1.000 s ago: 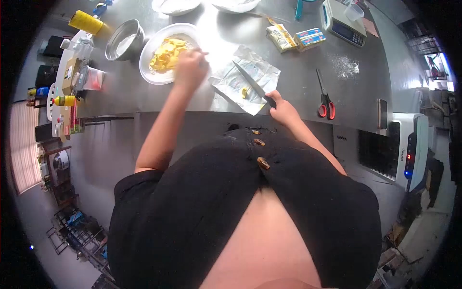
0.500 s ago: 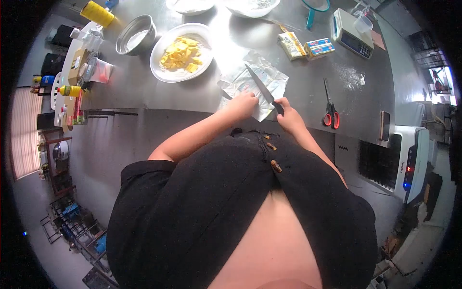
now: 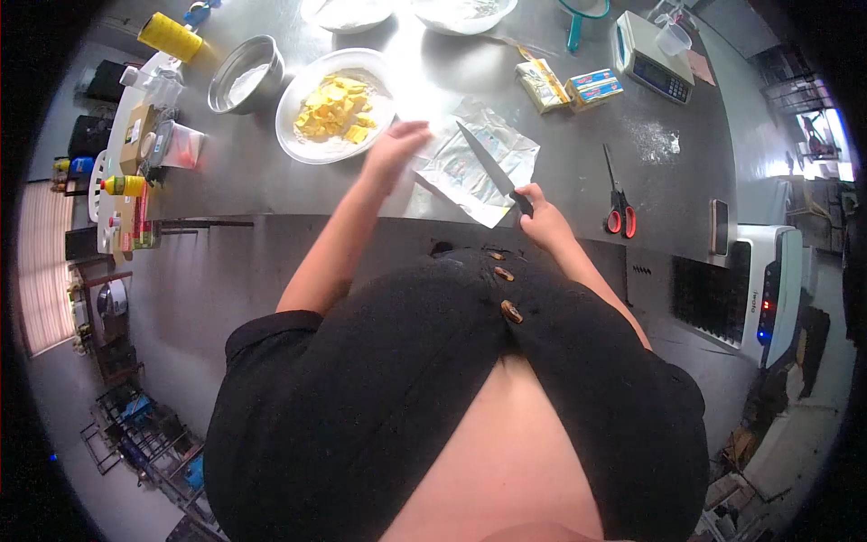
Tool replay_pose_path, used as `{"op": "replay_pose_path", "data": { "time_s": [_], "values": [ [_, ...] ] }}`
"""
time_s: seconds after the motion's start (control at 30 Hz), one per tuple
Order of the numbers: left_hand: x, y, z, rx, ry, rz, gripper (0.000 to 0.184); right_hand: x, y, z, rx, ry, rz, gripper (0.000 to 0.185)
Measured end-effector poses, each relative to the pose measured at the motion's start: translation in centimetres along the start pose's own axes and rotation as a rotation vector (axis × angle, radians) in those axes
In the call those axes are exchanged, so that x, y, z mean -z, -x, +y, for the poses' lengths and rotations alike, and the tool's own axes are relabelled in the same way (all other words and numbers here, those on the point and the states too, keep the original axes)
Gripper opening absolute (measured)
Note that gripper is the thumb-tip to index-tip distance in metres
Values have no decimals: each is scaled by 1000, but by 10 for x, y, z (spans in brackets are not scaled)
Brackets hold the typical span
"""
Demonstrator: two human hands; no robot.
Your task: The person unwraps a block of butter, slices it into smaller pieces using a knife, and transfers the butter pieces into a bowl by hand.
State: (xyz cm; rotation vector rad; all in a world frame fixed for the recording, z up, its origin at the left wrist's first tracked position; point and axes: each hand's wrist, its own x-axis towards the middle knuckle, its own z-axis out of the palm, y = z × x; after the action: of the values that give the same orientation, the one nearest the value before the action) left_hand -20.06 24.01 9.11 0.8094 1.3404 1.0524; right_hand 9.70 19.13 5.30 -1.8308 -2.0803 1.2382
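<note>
My right hand (image 3: 539, 212) is closed around the black handle of a kitchen knife (image 3: 485, 160). The blade points away from me and lies over an unfolded, printed wrapper (image 3: 495, 135) on the metal table. My left hand (image 3: 397, 149) is raised beside a white bowl (image 3: 291, 135), left of the wrapper. Motion smears its fingers, so I cannot make out whether they hold anything. Yellow pieces that look like cut butter (image 3: 336, 107) lie in the bowl on a white powder.
Two wrapped blocks (image 3: 542, 86) (image 3: 594, 88) sit beyond the wrapper. Red-handled scissors (image 3: 619, 203), a phone (image 3: 719, 226) and a scale (image 3: 657, 63) are on the right. A metal bowl (image 3: 274, 90) and yellow roll (image 3: 170, 36) stand left; two more white bowls are at the back.
My left hand has come off the wrapper and moved left and away from me, toward the bowl. The right hand still holds the knife in nearly the same place.
</note>
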Motion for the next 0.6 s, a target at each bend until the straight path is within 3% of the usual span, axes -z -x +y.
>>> {"op": "replay_pose_path", "data": {
  "time_s": [0.17, 0.2, 0.23, 0.3, 0.37, 0.43, 0.5, 0.6],
  "values": [
    [77, -26, 38, -738, -776, 420, 30, -1, 3, -5, -99, -35, -31, 51],
    [81, -19, 51, -762, -1003, 401, 32, -5, 2, -1, -47, -13, 8, 50],
    [88, -20, 52, -768, -1001, 391, 32, -4, 3, -2, 4, 11, 48, 50],
    [93, -23, 52, -706, -1287, 282, 32, 1, 7, -9, -24, 28, 29, 49],
    [85, -24, 48, -734, -1263, 294, 32, 1, 11, -12, -53, 46, 10, 48],
    [62, -15, 49, -909, -1180, 313, 33, -5, 14, -9, 36, 61, 77, 47],
    [37, -5, 46, -938, -1187, 214, 34, -13, 16, -6, 47, 8, 127, 46],
    [5, 0, 19, -785, -1145, -162, 33, -14, 21, -12, 50, -51, 187, 46]
  ]
}}
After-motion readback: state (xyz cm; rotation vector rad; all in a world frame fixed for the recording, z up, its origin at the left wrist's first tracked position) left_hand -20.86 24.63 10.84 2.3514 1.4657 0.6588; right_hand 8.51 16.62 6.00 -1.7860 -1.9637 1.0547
